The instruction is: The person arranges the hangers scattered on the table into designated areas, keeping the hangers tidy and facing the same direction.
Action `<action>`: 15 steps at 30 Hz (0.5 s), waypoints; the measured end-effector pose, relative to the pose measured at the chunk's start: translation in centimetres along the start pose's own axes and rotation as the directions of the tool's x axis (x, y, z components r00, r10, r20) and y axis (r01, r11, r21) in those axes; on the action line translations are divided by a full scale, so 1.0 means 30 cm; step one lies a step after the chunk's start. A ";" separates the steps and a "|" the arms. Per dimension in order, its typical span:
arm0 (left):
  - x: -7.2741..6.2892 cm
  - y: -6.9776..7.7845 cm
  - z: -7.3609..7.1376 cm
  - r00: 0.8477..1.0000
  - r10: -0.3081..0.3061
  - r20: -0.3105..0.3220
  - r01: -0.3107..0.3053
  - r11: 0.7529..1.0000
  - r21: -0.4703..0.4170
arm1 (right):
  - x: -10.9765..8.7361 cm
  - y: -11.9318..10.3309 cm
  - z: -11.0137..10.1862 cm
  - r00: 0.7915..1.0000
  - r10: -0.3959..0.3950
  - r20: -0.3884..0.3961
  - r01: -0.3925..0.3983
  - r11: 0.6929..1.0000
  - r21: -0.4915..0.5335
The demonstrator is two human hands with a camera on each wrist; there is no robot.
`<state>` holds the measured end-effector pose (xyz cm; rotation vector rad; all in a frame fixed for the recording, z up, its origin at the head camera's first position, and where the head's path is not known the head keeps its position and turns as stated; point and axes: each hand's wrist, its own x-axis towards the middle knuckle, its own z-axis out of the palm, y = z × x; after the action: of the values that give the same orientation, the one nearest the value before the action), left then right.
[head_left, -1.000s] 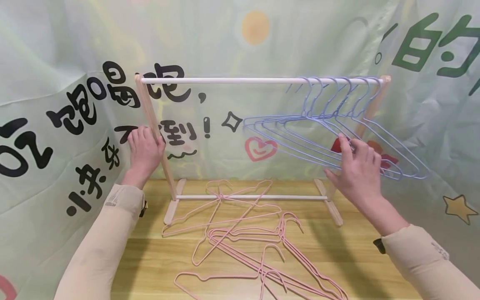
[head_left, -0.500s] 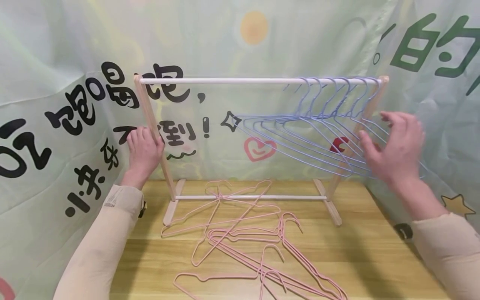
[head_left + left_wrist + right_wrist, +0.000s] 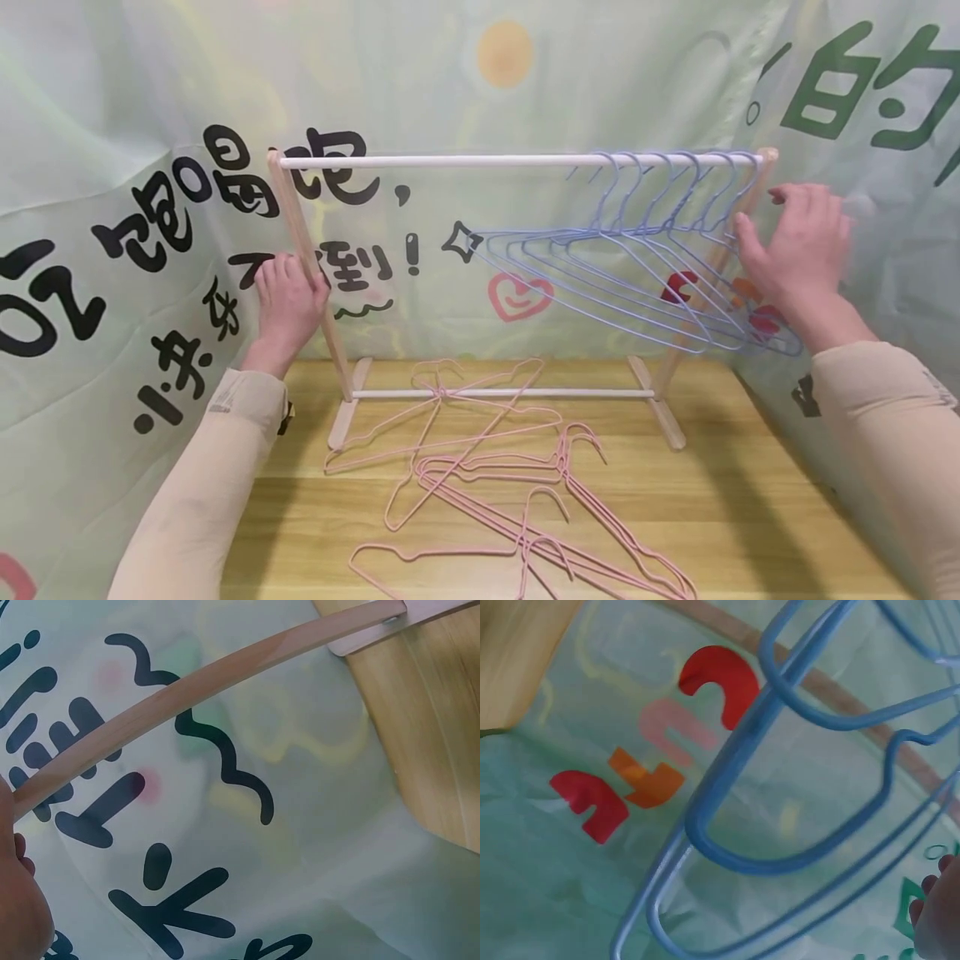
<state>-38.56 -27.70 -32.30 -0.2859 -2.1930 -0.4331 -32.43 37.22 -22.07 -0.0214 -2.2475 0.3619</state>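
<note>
A small clothes rack with wooden posts and a white top rail [image 3: 450, 162] stands on the table. My left hand [image 3: 287, 304] grips its left post [image 3: 295, 208]; the left wrist view shows this post [image 3: 172, 697] running from the hand down to the foot. Several blue wire hangers [image 3: 637, 237] hang bunched at the rail's right end. Beside the right post my right hand [image 3: 802, 242] is raised, thumb and fingers spread apart and loosely bent, holding nothing. In the right wrist view the blue hangers [image 3: 735, 757] fill the middle, and my right hand [image 3: 941, 915] shows at the edge.
Several pink wire hangers [image 3: 480, 467] lie overlapping on the wooden table [image 3: 720, 525] in front of the rack, some crossing its white lower bar [image 3: 600, 394]. A printed cloth backdrop [image 3: 420, 75] encloses the back and both sides.
My right hand has moved from the front of the blue hangers right and up to beside the right post. The blue hangers have shifted slightly. My left hand stays on the left post.
</note>
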 end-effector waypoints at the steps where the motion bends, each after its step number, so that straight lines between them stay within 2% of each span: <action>1: -0.001 0.000 0.002 1.000 0.001 0.001 -0.001 1.000 -0.003 | 0.008 0.006 0.007 0.999 0.015 0.028 -0.014 1.000 -0.019; 8: -0.002 -0.010 0.012 1.000 0.013 -0.024 -0.013 1.000 0.004 | 0.056 0.021 0.040 0.986 0.050 0.158 -0.039 0.996 -0.075; 12: -0.001 -0.010 0.009 0.999 0.020 -0.029 -0.020 1.000 -0.004 | 0.073 0.022 0.053 0.984 0.029 0.178 -0.008 0.993 -0.119; 15: 0.002 -0.003 0.002 1.000 -0.003 -0.011 0.003 1.000 -0.005 | 0.079 0.027 0.063 0.986 0.000 0.170 0.026 0.989 -0.147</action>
<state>-38.67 -27.75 -32.29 -0.2825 -2.1822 -0.4409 -35.48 37.84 -21.67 -0.0559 -2.4378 0.1946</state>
